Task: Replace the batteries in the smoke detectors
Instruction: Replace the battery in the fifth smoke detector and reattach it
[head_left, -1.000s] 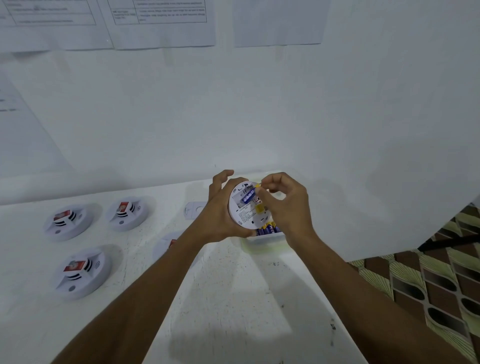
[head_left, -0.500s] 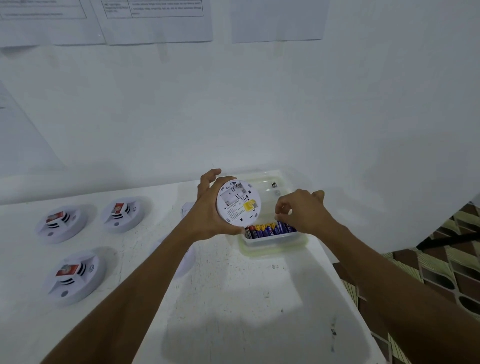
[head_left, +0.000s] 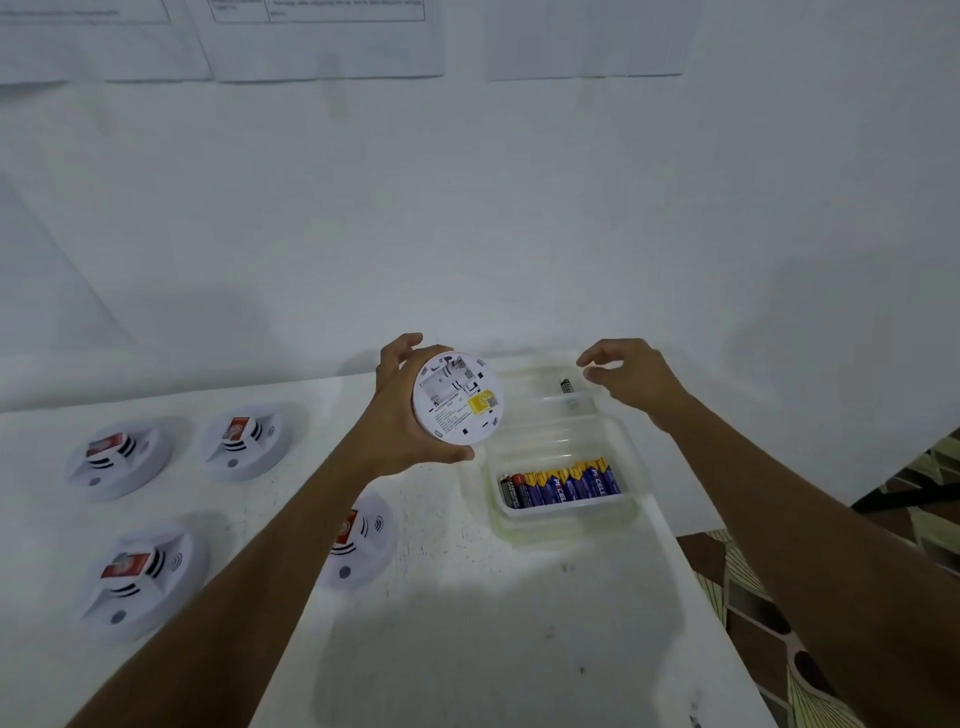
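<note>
White table (head_left: 467, 649) bears four smoke detectors (head_left: 120, 457); left hand (head_left: 400, 415) grips a fifth (head_left: 457, 397), right hand (head_left: 634, 379) relaxed, empty.

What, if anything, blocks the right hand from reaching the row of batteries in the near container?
Probably nothing, so yes. The right hand is empty and hovers beside the far container. The near container has no lid, the batteries lie uncovered, and the left hand holds the smoke detector aside.
</note>
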